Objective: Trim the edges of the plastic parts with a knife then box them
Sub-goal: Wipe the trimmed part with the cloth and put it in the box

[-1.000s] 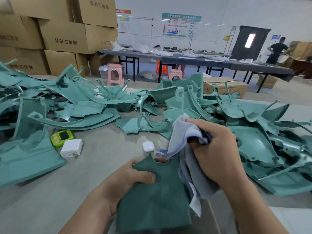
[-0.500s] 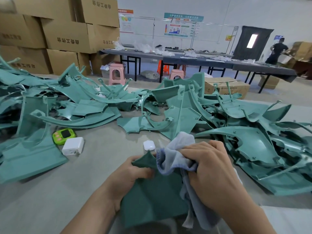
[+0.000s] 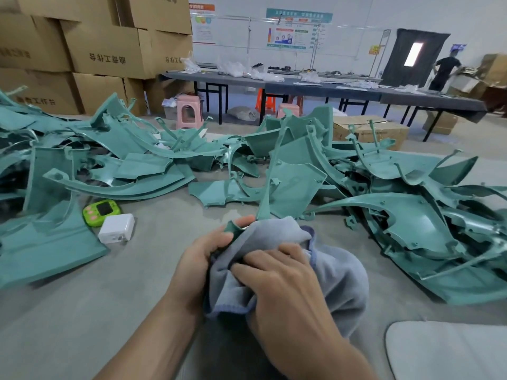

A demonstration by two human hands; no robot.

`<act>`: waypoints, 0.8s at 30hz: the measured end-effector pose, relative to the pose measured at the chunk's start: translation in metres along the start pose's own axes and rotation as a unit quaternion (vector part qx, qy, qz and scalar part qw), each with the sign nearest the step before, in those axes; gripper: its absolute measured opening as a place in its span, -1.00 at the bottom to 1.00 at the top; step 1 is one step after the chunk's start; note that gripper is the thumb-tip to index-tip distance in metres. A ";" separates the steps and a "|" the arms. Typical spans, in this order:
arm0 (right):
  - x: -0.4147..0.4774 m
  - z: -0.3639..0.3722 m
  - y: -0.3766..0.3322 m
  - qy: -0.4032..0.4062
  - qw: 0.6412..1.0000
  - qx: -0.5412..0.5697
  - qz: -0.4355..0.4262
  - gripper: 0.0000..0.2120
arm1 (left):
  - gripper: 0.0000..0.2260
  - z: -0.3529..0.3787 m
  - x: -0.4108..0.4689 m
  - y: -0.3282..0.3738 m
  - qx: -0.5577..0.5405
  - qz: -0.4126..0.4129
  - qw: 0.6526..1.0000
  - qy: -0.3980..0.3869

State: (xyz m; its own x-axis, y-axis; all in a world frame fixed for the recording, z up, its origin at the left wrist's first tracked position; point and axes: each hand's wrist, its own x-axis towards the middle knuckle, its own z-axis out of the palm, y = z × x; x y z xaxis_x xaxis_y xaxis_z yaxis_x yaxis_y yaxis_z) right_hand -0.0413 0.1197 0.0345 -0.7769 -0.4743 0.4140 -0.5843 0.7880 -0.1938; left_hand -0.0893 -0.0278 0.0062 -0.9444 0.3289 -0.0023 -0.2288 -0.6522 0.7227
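L hand (image 3: pixel 203 259) pinches the plastic part (image 3: pixel 232 229) at its top corner, thumb in front, fingers (image 3: pixel 245 221) behind. Only a small pointed tip of the part shows, matte teal green. The rest is under a grey-blue cloth (image 3: pixel 337 270), so edge condition can't be judged. R hand (image 3: pixel 285 283) lies on the cloth, fingers curled into it and gripping a bunch of it. Part + cloth are at frame centre, over the grey worktop (image 3: pixel 82 311); contact w/ worktop not visible.

Loose parts, same teal:
- left heap (image 3: pixel 115 149), 9 to 11 o'clock of the hands
- right heap (image 3: pixel 411 215), 1 to 3 o'clock
- shapes are curved panels, long thin arcs and flat plates w/ small tabs; thin stems stick up

At 10 o'clock, near the hands, a green timer (image 3: pixel 101 211) sits just beside a white charger block (image 3: pixel 116 229), both on the worktop. A pale rounded pad (image 3: pixel 444 349) is at 5 o'clock.

Background:
- stacked cardboard boxes (image 3: pixel 104 50) at 11 o'clock
- pink stool (image 3: pixel 188 111) at approx. 12 o'clock
- long dark table (image 3: pixel 329 89) w/ bags on it, 12 to 2 o'clock
- a person (image 3: pixel 444 72) standing far off at 2 o'clock, back turned
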 end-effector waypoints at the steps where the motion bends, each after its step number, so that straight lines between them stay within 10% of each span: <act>1: 0.000 0.002 -0.003 -0.003 1.000 0.011 -0.016 -0.87 | -0.62 0.001 -0.001 0.001 0.018 0.008 1.000 0.010; 10: -0.004 0.002 -0.011 -0.108 0.991 0.011 -0.072 -0.70 | -0.70 0.003 0.001 0.006 0.045 0.101 0.974 0.199; 24: -0.015 -0.019 0.037 0.160 0.943 0.103 0.272 -0.70 | -0.67 0.001 0.000 0.007 0.009 0.032 0.981 0.191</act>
State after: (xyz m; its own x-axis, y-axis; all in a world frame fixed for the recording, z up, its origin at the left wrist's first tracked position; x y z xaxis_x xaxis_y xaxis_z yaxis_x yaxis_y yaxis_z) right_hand -0.0471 0.1635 0.0378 -0.8834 0.1473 0.4449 -0.1788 0.7716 -0.6105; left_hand -0.0906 -0.0311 0.0120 -0.9771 0.0059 -0.2125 -0.1652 -0.6504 0.7414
